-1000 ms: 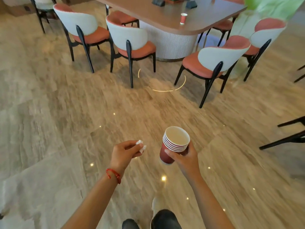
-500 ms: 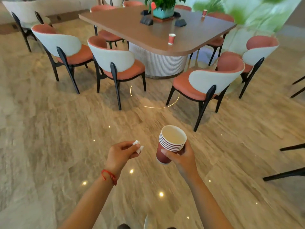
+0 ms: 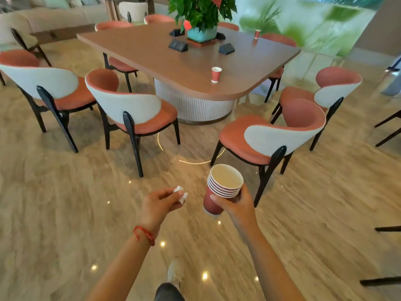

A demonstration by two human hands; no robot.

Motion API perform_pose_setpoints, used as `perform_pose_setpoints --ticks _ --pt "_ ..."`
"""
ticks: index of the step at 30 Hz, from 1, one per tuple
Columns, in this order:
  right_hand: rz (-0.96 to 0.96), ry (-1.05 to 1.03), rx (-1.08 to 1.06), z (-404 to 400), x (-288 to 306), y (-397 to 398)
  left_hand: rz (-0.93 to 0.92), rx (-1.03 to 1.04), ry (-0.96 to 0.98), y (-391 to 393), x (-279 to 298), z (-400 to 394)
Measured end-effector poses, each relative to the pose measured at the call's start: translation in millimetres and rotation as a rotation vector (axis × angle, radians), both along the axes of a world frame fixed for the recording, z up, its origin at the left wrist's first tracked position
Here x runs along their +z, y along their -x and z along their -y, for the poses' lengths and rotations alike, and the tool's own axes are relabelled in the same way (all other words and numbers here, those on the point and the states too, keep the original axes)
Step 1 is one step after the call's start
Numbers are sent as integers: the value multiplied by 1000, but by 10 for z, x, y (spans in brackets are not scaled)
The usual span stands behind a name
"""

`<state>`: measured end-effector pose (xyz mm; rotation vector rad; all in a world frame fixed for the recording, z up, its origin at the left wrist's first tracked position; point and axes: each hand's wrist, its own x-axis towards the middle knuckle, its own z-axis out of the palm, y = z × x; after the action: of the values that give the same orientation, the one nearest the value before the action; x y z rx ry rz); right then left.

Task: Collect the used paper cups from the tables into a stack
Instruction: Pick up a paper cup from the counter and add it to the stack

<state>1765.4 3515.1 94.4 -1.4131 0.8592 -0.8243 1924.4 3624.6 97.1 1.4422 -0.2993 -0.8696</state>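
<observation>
My right hand [image 3: 236, 205] grips a stack of several red paper cups [image 3: 221, 187] with white rims, held upright over the floor. My left hand [image 3: 160, 202] pinches a crumpled white tissue [image 3: 180, 193] just left of the stack. Ahead, a brown table [image 3: 173, 68] carries a single red paper cup [image 3: 216, 74] near its front right corner. A second red cup [image 3: 257, 33] stands at the table's far right edge.
Chairs with orange seats and white backs ring the table: one [image 3: 132, 109] front left, one [image 3: 273, 135] front right, close to my hands. A potted plant [image 3: 201, 16] and dark boxes [image 3: 178, 45] sit mid-table. Black chair legs [image 3: 388, 131] stand at right.
The view has tilted up and moved closer to the table, so more of the table, the plant and the far cup show. Both hands keep their holds.
</observation>
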Motion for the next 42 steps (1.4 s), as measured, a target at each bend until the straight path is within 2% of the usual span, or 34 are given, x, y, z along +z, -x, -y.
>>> perform_pose_setpoints --ticks 8,16,22,32,42 --pt "7 -6 -72 1339 120 -1078 32 -30 -40 -1232 163 1388" --pt "8 -34 -106 2551 23 -1759 21 -76 -50 -1901 151 2659" --pt "32 -50 -95 3747 -94 -2288 -1 -73 -55 -2389 73 3833" --pt "10 -50 -87 5501 88 -3222 -18 -38 -25 -3354 250 5530" --pt "-16 -44 -254 6856 -73 -4210 -66 -159 -56 -4411 15 7107"
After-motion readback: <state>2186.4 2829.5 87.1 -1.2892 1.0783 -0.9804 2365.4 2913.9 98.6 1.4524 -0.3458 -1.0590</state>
